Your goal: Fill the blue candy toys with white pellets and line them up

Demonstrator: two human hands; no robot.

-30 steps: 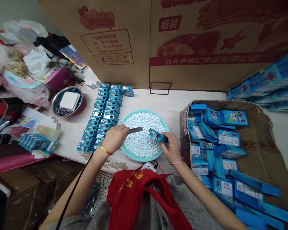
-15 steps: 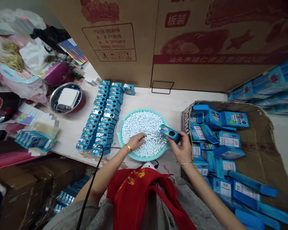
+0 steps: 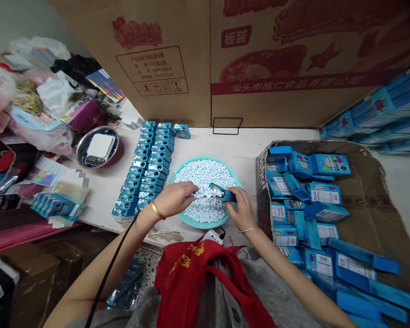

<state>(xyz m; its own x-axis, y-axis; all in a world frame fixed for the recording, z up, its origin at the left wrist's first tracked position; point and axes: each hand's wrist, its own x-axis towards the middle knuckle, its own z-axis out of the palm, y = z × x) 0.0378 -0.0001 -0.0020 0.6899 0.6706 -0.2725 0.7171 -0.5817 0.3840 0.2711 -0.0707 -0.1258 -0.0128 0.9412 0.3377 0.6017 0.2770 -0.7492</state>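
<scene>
While brown cardboard (image 3: 276, 64) blocked white tabletop (image 3: 251, 142) at twelve o'clock, left hand (image 3: 174, 199) gripped narrow pellet-laden scoop (image 3: 205, 193), right hand (image 3: 242, 210) blue box (image 3: 227, 195).

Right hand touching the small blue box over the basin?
Touching. The head view shows the right hand gripping one end of the small blue box.

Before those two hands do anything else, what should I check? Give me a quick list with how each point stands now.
1. Right hand gripping a small blue box: ok.
2. That box over the green basin, within its outline: ok.
3. White pieces left in the basin: ok, plenty.
4. Left hand gripping something beside the pieces: cannot tell; its fingers hide it.
5. Held box filled inside: cannot tell.
6. Boxes in rows left of the basin, lined up: ok.
</scene>
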